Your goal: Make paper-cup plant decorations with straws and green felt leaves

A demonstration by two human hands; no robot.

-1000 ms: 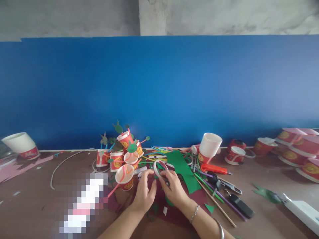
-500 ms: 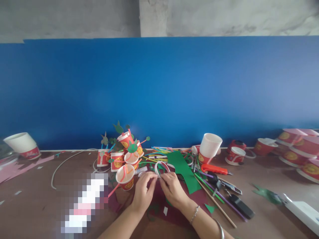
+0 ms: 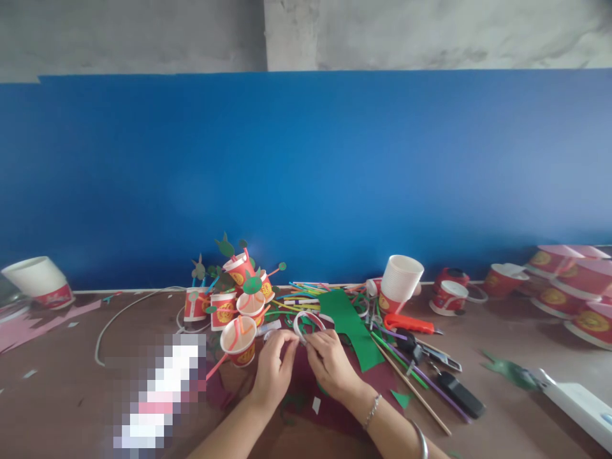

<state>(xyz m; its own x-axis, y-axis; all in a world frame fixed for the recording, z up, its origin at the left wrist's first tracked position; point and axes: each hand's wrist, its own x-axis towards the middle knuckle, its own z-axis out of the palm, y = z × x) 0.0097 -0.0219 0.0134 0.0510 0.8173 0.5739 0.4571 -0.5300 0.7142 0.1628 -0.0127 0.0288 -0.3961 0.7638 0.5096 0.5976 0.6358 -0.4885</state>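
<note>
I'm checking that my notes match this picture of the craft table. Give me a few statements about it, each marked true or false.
1. The right hand has its fingers at the white ring. True.
2. The orange cutter is in the left hand. False: it lies on the table, in front of the tall stack of cups.
3. The cup nearest the left hand has straws in it. True.
4. The chain bracelet is on the left wrist. False: it is on the right wrist.
5. The large green paper is to the right of the white ring. True.
</note>
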